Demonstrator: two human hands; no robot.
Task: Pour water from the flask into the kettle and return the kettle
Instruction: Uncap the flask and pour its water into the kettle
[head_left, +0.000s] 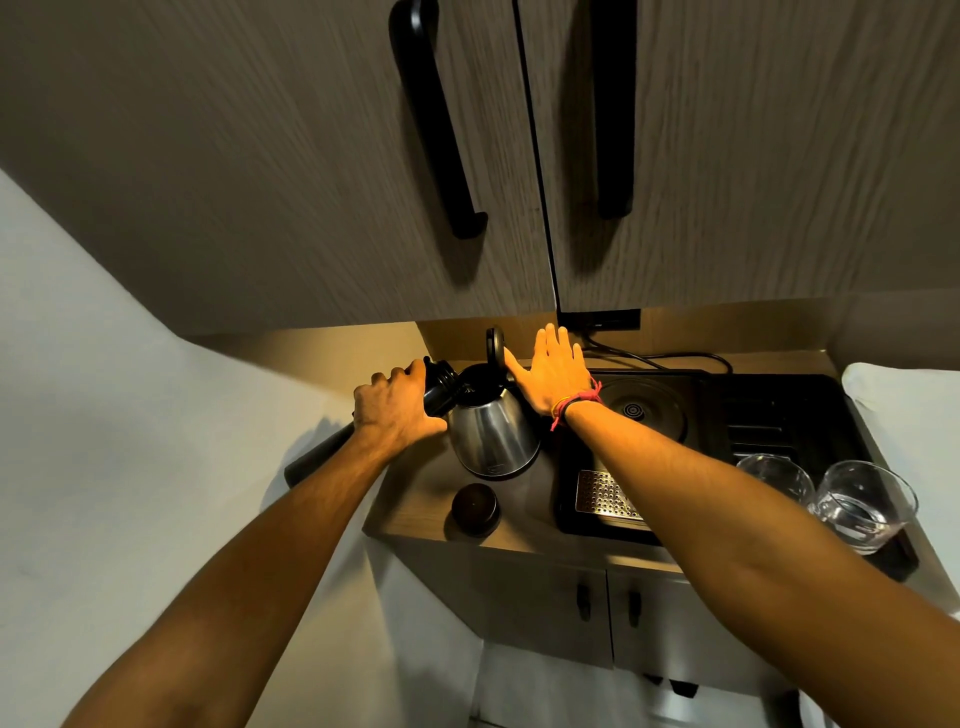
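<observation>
A steel kettle stands on the wooden counter with its black lid flipped up. My left hand grips a black flask, tilted so its mouth sits over the kettle's opening; the flask's base sticks out behind my wrist. My right hand is spread flat with fingers apart, thumb touching the raised lid, and holds nothing. The flask's round black cap lies on the counter in front of the kettle. The kettle's round power base sits bare on the black tray to the right.
The black tray holds a metal drip grille and two glasses at the right. A black cable runs along the back. Cabinet doors with black handles hang close overhead. A white wall is on the left.
</observation>
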